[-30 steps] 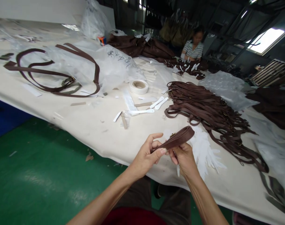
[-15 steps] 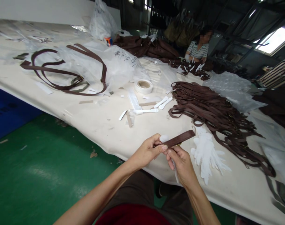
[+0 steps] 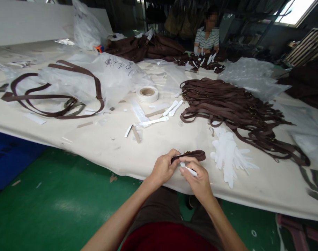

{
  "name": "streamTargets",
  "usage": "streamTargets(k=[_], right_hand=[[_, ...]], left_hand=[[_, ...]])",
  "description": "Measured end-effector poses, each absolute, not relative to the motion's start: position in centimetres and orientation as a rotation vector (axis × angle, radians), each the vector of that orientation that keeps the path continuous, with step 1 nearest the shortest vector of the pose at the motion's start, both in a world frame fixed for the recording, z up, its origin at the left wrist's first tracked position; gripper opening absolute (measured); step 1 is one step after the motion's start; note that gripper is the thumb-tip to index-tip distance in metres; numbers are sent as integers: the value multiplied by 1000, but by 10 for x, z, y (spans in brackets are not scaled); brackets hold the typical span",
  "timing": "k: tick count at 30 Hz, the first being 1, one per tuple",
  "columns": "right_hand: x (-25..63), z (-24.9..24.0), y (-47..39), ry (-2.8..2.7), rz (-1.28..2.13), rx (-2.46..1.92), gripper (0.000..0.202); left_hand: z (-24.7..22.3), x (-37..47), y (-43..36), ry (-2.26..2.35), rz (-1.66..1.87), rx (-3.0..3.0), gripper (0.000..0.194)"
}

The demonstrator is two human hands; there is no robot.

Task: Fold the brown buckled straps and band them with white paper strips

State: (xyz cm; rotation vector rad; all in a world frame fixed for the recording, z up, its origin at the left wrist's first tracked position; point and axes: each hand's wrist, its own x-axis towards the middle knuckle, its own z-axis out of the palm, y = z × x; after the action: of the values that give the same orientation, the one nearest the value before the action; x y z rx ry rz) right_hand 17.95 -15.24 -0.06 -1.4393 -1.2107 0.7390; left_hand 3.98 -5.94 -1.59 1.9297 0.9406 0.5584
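Note:
My left hand (image 3: 162, 167) is closed on a folded brown strap (image 3: 197, 155), whose looped end sticks out to the right and shows a brass-coloured fitting on top. Close beside it, my right hand (image 3: 198, 176) pinches a white toothed strip (image 3: 189, 169) between thumb and fingers, just below the strap. Part of the strip is hidden by the fingers. To the right of my hands lies a fanned pile of similar white strips (image 3: 228, 157). Beyond that spreads a big heap of brown straps (image 3: 227, 101) with small brass-coloured hardware.
A white tape roll (image 3: 147, 94) and several loose white strips (image 3: 155, 121) lie ahead on the table (image 3: 109, 146). Looped brown straps (image 3: 54, 97) rest on plastic bags at the left. Across the table sits a person (image 3: 206, 38) beside more brown pieces.
The strap has turned over, its looped end and fitting now uppermost. My right hand has shifted below it, bringing the white strip up near the strap. The camera view has swung to the right.

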Motion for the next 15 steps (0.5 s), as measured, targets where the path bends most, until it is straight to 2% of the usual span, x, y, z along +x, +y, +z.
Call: streamTargets(k=[3,5,9,12,15], right_hand=[[180,-4,-151,-1002,1009,-1310,21],[179,-6,-150,-819,1130,-1261,28],[175,-7,-144,-549,1121,-1322,41],[172,-8,-139,-490,1122,-1393,44],[170,-11,-134,-485,1148,-1440,43]], left_hand=[[-17,41,-60,959,563,1903,19],[-16,41,-59,973,563,1884,16],[-14,41,-59,1003,539,1879,17],[-14,40,-59,1012,505,1887,21],[-15,38,-59,965,494,1891,16]])
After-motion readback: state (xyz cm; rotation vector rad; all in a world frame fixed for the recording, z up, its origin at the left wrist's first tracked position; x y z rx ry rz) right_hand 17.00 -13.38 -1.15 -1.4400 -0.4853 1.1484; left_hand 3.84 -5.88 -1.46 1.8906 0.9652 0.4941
